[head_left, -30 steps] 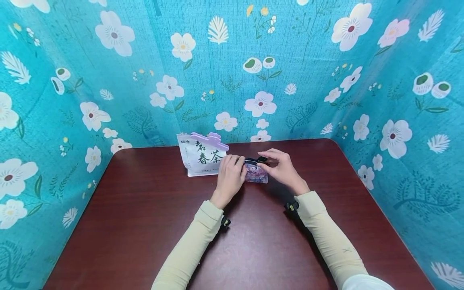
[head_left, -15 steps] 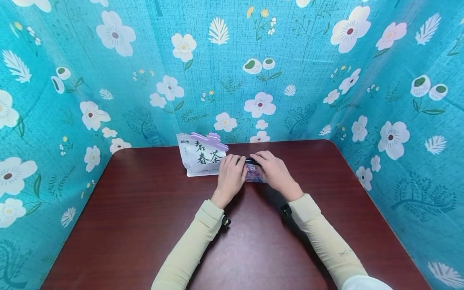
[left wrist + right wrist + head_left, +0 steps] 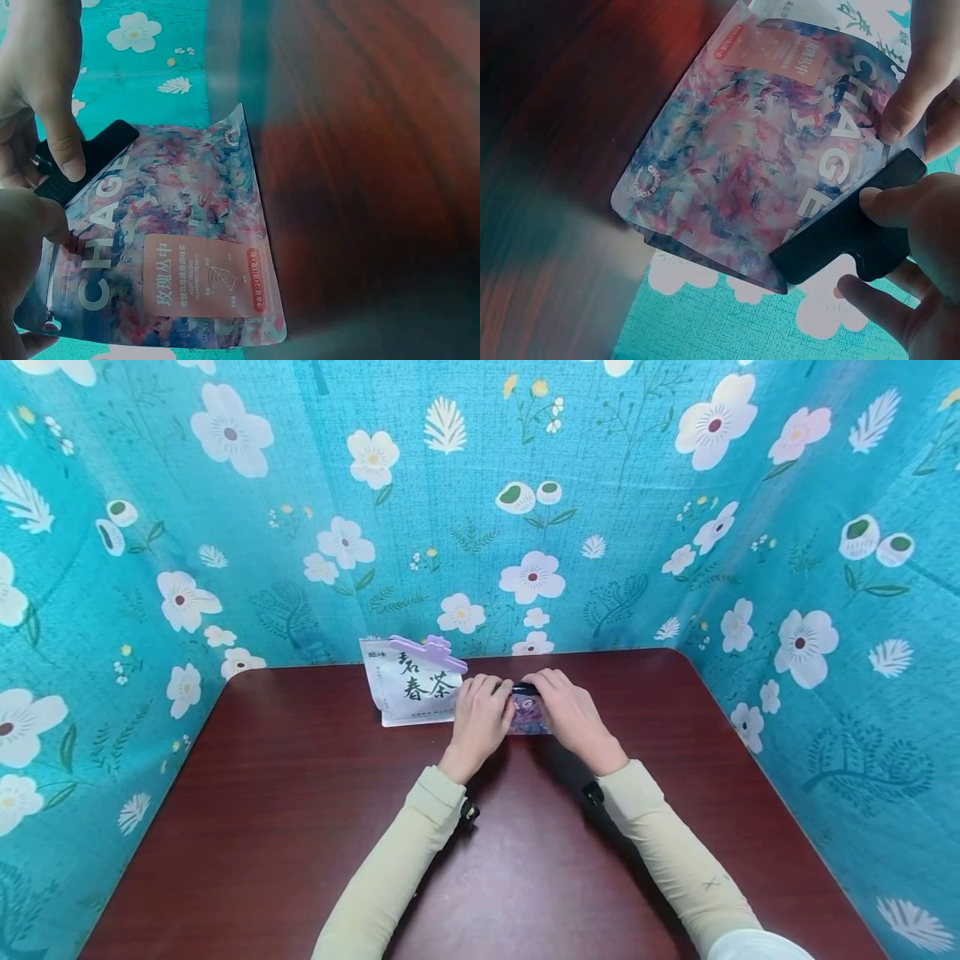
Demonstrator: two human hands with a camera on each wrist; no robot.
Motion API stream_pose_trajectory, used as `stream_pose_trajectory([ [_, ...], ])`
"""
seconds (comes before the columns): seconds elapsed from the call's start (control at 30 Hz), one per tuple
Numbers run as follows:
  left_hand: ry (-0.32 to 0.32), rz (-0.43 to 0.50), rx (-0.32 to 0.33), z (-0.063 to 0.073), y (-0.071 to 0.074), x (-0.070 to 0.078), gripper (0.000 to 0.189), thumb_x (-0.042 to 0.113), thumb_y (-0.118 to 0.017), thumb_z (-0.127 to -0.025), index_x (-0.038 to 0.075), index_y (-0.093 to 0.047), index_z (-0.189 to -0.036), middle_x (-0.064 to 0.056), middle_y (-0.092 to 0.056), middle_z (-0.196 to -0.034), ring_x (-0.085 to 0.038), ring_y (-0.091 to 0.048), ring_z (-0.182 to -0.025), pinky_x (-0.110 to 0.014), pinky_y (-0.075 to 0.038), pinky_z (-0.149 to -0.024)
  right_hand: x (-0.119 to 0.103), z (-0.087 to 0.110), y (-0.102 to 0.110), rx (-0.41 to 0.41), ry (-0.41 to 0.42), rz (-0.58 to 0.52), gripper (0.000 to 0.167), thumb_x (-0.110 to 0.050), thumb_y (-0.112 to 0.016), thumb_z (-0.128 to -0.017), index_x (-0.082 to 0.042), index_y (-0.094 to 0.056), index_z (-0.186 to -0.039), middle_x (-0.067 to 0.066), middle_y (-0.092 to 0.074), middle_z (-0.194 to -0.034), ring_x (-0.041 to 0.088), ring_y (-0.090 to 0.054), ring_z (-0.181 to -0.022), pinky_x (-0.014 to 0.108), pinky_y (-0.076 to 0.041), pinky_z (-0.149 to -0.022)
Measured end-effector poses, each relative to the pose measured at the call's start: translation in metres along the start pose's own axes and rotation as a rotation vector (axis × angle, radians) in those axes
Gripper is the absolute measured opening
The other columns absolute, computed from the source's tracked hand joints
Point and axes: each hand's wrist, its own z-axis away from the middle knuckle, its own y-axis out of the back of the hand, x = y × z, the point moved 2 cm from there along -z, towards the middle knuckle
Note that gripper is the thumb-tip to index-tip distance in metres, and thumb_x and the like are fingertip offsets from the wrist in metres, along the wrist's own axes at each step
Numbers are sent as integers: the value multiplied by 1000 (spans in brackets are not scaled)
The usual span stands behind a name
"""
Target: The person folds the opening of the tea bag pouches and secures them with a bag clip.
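A pink, blue and purple tea pouch (image 3: 529,717) lettered CHAGE stands near the back of the table. My left hand (image 3: 482,714) pinches its top edge at the left end; in the left wrist view the thumb (image 3: 49,221) lies on the pouch's front. A black bag clip (image 3: 847,217) lies across the other part of the top edge. My right hand (image 3: 570,714) grips this clip, its thumb (image 3: 889,206) on the front bar and the other fingers behind. Both hands cover much of the pouch's top in the head view.
Left of my hands stands a white tea pouch (image 3: 412,693) with black characters, a lilac clip (image 3: 429,653) across its top. The dark red-brown table (image 3: 300,827) runs back to a blue floral curtain (image 3: 420,527).
My right hand has moved left with the black clip, from the pouch's right side onto its top edge, closer to my left hand. The left hand keeps its hold.
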Motion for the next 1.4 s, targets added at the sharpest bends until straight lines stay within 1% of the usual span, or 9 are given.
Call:
stream_pose_trajectory([
  [0.13,-3,9,-18,-9,-3,0,21,16,-71,-91,7,-76,-110,-6,-72,-101,-24,-63,-96,-40,-49,-88,8,-2,1,2,-14,-12,33,3,-66,-94,-6,-61,-125,7,-64,-114,24,-59,-101,41,-57,-64],
  [0.27,-15,11,-26,-21,-6,0,21,16,-71,-91,7,-77,-109,-6,-72,-101,-24,-64,-96,-40,-50,-87,17,-6,3,24,-26,-14,33,3,-66,-93,-7,-62,-124,8,-65,-114,26,-60,-102,44,-57,-69],
  [0.37,-12,13,-41,-31,-8,0,19,15,-70,-91,8,-77,-108,-6,-72,-100,-24,-64,-95,-40,-50,-87,24,-10,5,30,-37,-17,31,2,-66,-94,-7,-63,-124,9,-66,-115,28,-60,-105,46,-57,-74],
  [0.57,1,13,-61,-42,-14,-3,18,14,-69,-92,9,-78,-107,-6,-73,-100,-24,-64,-93,-38,-50,-81,37,-16,4,0,-61,-61,33,4,-66,-93,-6,-63,-125,12,-66,-118,31,-62,-110,49,-56,-81],
  [0.67,11,24,-67,-44,-19,-3,19,14,-71,-91,9,-78,-107,-6,-73,-99,-24,-64,-91,-38,-50,-79,43,-17,2,-22,-70,-104,35,5,-67,-92,-5,-64,-125,12,-66,-119,30,-63,-111,49,-55,-83],
  [0.8,35,25,-80,-43,-23,-4,19,15,-72,-89,9,-78,-106,-5,-73,-96,-25,-64,-89,-38,-51,-79,50,-18,-3,-51,-64,-172,32,5,-66,-93,-3,-64,-125,13,-65,-119,30,-63,-111,48,-54,-90],
  [0.9,44,14,-82,-42,-25,-4,19,15,-72,-90,9,-78,-107,-4,-72,-95,-25,-64,-89,-38,-50,-80,54,-19,-7,-57,-53,-204,32,5,-65,-94,-3,-64,-125,14,-65,-119,30,-63,-111,47,-52,-95],
  [1.17,47,32,-91,-41,-25,-5,21,15,-72,-90,9,-77,-110,-5,-71,-96,-25,-63,-90,-39,-50,-81,56,-20,-10,-51,-54,-216,32,6,-65,-94,-4,-65,-125,13,-65,-119,30,-63,-113,47,-52,-96],
  [1.4,33,55,-75,-40,-25,-7,20,14,-73,-89,8,-78,-108,-6,-71,-95,-25,-62,-87,-39,-50,-78,52,-18,-6,-69,-74,-225,34,5,-65,-94,-6,-64,-127,11,-64,-121,29,-62,-114,47,-52,-95],
])
